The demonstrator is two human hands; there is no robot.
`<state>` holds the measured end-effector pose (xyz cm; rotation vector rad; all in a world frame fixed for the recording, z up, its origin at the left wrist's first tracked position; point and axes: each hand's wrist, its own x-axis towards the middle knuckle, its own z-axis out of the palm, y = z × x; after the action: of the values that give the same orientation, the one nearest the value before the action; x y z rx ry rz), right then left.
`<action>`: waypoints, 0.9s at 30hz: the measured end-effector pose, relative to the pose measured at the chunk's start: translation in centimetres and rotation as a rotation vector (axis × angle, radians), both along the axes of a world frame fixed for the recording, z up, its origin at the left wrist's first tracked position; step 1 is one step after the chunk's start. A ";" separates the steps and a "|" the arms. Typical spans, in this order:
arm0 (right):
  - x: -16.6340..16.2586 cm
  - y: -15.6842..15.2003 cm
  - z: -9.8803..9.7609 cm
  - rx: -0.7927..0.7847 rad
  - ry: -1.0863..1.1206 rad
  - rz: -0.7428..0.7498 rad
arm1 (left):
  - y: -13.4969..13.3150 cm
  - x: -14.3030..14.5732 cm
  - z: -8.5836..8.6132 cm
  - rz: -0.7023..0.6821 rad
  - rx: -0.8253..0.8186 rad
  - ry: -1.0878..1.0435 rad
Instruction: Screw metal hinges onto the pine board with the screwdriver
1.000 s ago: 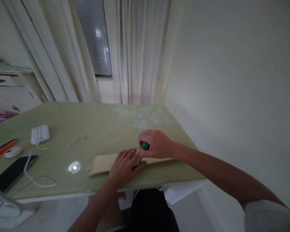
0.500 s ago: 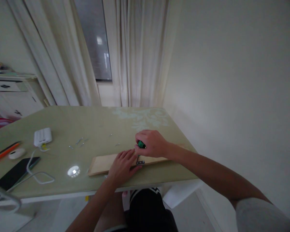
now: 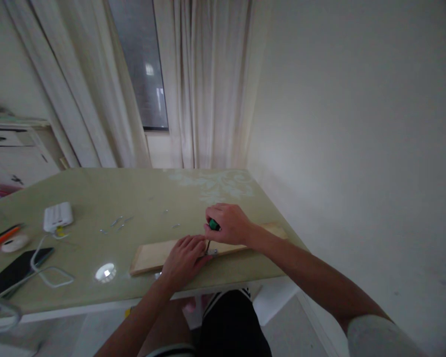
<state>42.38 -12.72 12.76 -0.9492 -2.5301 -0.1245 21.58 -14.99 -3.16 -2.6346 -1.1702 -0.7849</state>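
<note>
A pale wooden board (image 3: 154, 255) lies lengthwise near the front edge of the table. My left hand (image 3: 186, 255) holds it down, with the fingers bent over its top and the thumb at a small metal hinge (image 3: 211, 252). Wrapped around the green handle of a screwdriver (image 3: 214, 225) is my right hand (image 3: 228, 223). The screwdriver's thin shaft points down at the hinge, beside my left fingertips. Its tip and any screw under it are too small to make out.
Several small screws (image 3: 117, 221) lie loose beyond the board. To the left are a white charger (image 3: 58, 216) with a cable, a dark phone (image 3: 17, 270), a round white case (image 3: 15, 243) and an orange pen-like tool (image 3: 2, 238). A wall (image 3: 338, 148) borders the right side.
The view has shifted slightly, so the scene sits a little further left and lower. Both hands keep their hold, and the screwdriver's shaft now shows more plainly above the hinge.
</note>
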 end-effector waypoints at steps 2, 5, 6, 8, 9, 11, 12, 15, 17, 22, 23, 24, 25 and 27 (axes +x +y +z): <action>0.3 -0.2 0.0 0.011 0.034 -0.024 | 0.2 0.0 -0.3 -0.006 0.009 -0.011; 0.7 -0.5 0.2 0.016 0.102 -0.051 | 0.4 -0.1 -0.6 -0.036 0.023 -0.045; 0.7 -0.6 0.2 0.010 0.113 -0.056 | 0.4 -0.1 -0.6 -0.044 0.022 -0.053; 0.7 -0.8 0.1 0.000 0.105 -0.059 | 0.3 0.0 -0.5 -0.052 0.011 -0.059; 0.7 -0.9 0.0 -0.002 0.091 -0.059 | 0.3 0.0 -0.4 -0.050 0.003 -0.060; 0.7 -1.0 -0.4 -0.004 0.067 -0.053 | 0.2 0.0 -0.2 -0.044 -0.010 -0.062; 0.7 -1.0 -0.5 -0.001 0.063 -0.049 | 0.1 0.1 -0.1 -0.039 -0.012 -0.062; 0.8 -0.8 -0.7 0.023 0.090 -0.046 | 0.2 0.1 -0.2 -0.038 -0.002 -0.062; 1.0 -0.6 -0.7 0.040 0.125 -0.049 | 0.2 0.2 -0.3 -0.038 0.010 -0.078; 1.1 0.0 -1.4 0.039 0.178 -0.012 | 0.2 0.2 -0.6 -0.031 -0.001 -0.101; 1.1 0.1 -1.6 0.038 0.192 -0.007 | 0.2 0.3 -0.6 -0.033 -0.006 -0.097; 1.0 0.1 -1.9 0.037 0.214 -0.005 | 0.2 0.3 -0.5 -0.033 -0.008 -0.094; 0.9 0.2 -2.2 0.034 0.242 -0.006 | 0.1 0.3 -0.5 -0.033 -0.006 -0.093; 0.7 0.1 -2.7 0.025 0.310 -0.010 | 0.1 0.3 -0.3 -0.037 -0.003 -0.090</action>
<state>43.10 -12.62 10.08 -0.8955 -2.2351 -0.0099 21.92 -14.94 -3.44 -2.6561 -1.1486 -0.9178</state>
